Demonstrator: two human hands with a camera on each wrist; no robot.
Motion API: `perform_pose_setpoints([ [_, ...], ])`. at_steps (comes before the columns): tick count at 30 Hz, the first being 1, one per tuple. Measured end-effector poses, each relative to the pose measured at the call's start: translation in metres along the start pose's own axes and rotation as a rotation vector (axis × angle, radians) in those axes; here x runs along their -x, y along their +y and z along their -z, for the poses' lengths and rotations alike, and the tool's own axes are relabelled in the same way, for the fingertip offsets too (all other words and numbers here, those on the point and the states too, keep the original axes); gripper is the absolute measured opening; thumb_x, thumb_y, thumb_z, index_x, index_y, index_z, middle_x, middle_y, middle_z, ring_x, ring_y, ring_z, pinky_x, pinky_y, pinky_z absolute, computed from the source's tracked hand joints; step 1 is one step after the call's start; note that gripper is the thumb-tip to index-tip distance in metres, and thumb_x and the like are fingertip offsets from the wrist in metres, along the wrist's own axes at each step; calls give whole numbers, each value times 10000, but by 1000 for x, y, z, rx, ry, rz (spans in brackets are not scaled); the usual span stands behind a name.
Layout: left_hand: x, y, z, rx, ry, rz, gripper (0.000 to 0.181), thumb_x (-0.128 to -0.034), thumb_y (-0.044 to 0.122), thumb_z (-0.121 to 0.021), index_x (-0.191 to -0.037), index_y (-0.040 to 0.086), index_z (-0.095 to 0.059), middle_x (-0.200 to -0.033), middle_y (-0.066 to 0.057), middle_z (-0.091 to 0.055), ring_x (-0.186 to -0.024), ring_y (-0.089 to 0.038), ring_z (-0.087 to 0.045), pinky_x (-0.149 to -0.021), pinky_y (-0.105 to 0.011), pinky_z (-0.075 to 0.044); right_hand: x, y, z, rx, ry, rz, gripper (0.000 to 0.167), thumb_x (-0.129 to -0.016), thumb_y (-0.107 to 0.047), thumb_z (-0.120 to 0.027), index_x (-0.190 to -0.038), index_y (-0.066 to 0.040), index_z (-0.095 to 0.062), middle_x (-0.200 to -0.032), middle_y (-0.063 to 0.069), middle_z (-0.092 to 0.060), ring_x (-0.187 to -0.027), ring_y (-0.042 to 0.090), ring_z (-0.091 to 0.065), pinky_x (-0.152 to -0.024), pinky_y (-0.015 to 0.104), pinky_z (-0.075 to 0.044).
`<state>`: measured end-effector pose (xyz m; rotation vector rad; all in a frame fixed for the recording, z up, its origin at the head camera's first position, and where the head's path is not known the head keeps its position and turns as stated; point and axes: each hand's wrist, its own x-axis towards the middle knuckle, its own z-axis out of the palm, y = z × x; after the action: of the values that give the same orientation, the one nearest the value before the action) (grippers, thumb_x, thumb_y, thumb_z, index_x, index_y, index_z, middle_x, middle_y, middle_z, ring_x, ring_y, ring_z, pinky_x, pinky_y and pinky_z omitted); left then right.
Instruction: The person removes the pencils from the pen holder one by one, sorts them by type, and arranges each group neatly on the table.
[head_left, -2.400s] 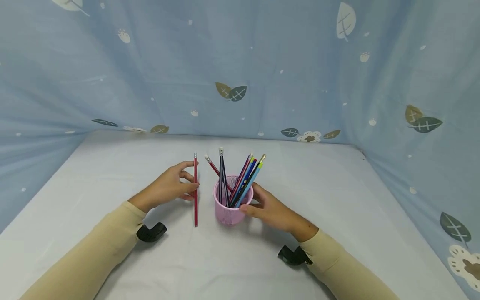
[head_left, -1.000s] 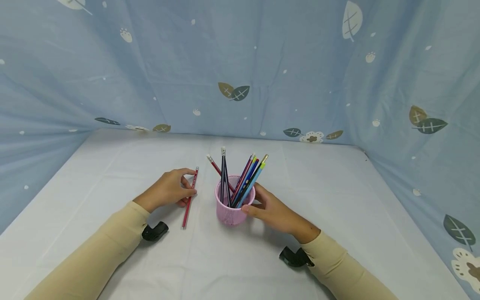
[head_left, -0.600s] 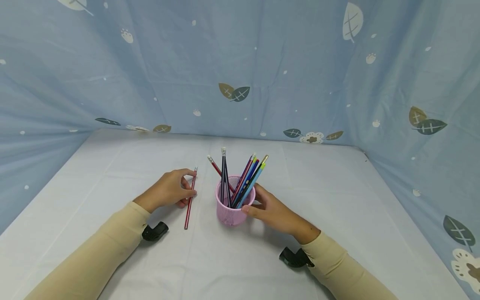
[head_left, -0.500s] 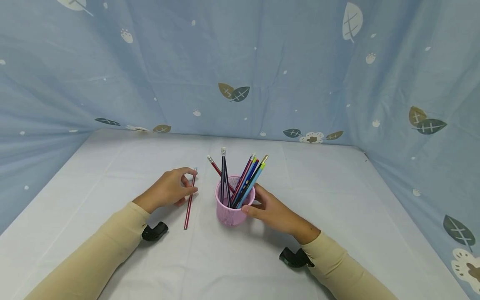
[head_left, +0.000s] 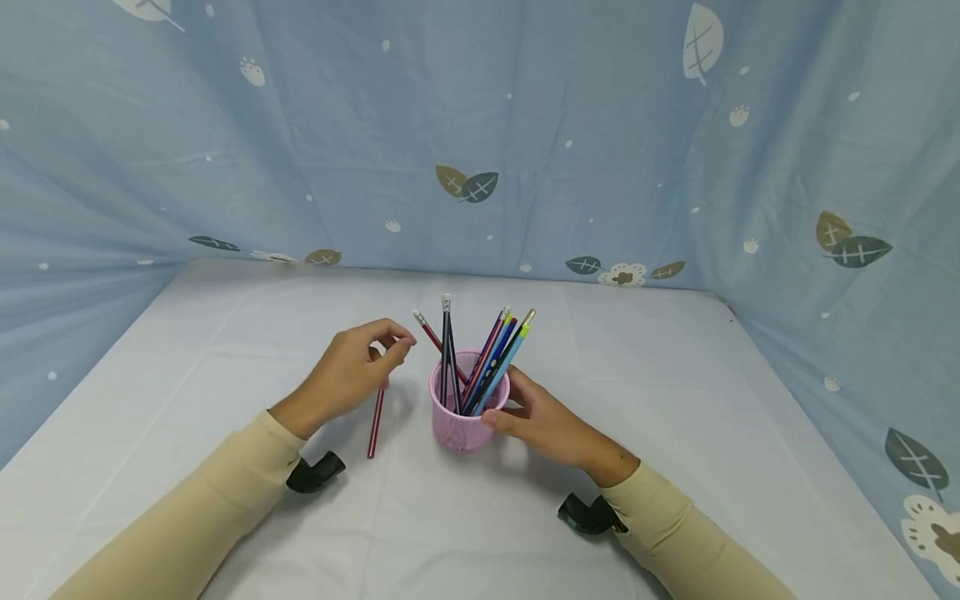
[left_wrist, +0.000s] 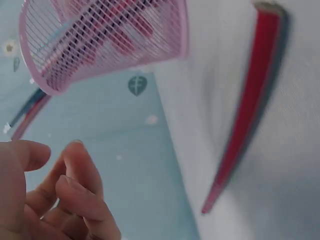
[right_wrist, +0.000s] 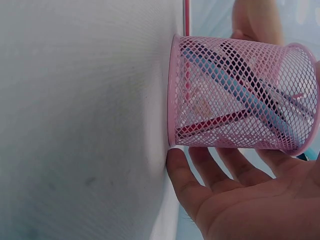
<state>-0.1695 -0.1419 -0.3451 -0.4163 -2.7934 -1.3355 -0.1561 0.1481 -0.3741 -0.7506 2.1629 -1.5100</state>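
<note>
A pink mesh pencil holder (head_left: 459,433) stands upright on the white cloth. My right hand (head_left: 551,425) holds its right side, with the thumb by the front rim and the fingers (right_wrist: 235,167) along the mesh. Several pencils (head_left: 491,367) lean inside it, dark, blue and red ones among them. One red pencil (head_left: 376,425) lies on the cloth left of the holder, its far end hidden by my left hand (head_left: 341,375). That hand hovers above it, fingers loosely bent; in the left wrist view nothing lies between thumb and fingers, and the pencil is apart from them.
White cloth (head_left: 675,375) covers the tabletop. A blue patterned curtain (head_left: 570,125) hangs behind it and along both sides. Black camera mounts (head_left: 592,515) sit at both wrists, close above the cloth.
The red pencil, held up at first, came down onto the cloth in my left hand. Since then that hand has let go and risen slightly toward the holder. The right hand has stayed put.
</note>
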Motion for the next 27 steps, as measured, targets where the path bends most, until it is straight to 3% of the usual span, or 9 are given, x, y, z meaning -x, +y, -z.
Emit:
perform_pose_setpoints([
  [7,7,12,-7,53,-15,-36,220,-1012,391,-584,-1157,241,-654,-976,-45,-652,-637,-298,-645,-535,-305,-476,0,-1,-1,-9,-5,1,705,-978,-335,-654,-1563,-219,-277,-1543,55,-423,-1381,317,-466,-1112,505,-425],
  [16,14,27,-15,105,-73,-31,223,-975,360,-655,-1158,234,-633,-916,2,-635,-622,-294,-654,-475,-282,-414,1,-2,-4,-22,-7,4,736,-977,-333,-656,-1578,-199,-253,-1564,81,-398,-1406,343,-441,-1119,524,-412],
  [27,13,30,-17,81,-73,-18,223,-967,316,-673,-1151,199,-628,-865,9,-629,-609,-282,-659,-487,-278,-428,2,-7,-7,-16,3,6,747,-973,-325,-663,-1578,-198,-244,-1551,87,-410,-1396,348,-460,-1126,517,-405],
])
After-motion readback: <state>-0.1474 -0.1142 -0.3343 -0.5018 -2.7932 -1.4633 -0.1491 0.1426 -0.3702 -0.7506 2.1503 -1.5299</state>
